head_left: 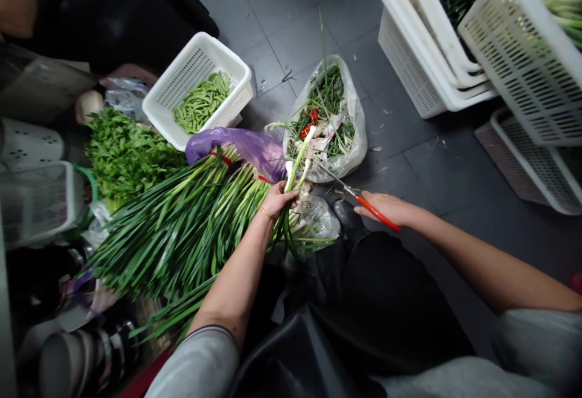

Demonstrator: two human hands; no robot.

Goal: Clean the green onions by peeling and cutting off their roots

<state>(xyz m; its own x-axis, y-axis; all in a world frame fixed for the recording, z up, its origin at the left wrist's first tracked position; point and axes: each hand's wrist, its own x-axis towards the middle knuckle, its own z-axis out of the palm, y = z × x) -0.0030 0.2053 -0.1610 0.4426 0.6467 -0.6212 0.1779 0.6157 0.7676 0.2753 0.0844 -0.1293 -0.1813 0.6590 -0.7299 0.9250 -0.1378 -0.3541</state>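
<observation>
The left grip [277,198] is clamped on scallions [300,159], bulbs [311,134] toward a bag [358,113] of scraps [331,92]. The right grip [379,209] is wrapped around scissors [375,212], blades [335,178] near the bulbs. Greens [177,234] lie by the left forearm [239,265]; beyond sits a basket [159,104] of beans [204,101].

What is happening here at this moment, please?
A person sits or crouches over vegetables. The left hand grips a few green onions, pale root ends pointing away. The right hand holds red-handled scissors, with the tips near those ends; whether they touch is unclear. Just beyond is a plastic bag with green scraps and red pieces. A large leafy pile lies to the left, and a white basket behind it holds green pods.
</observation>
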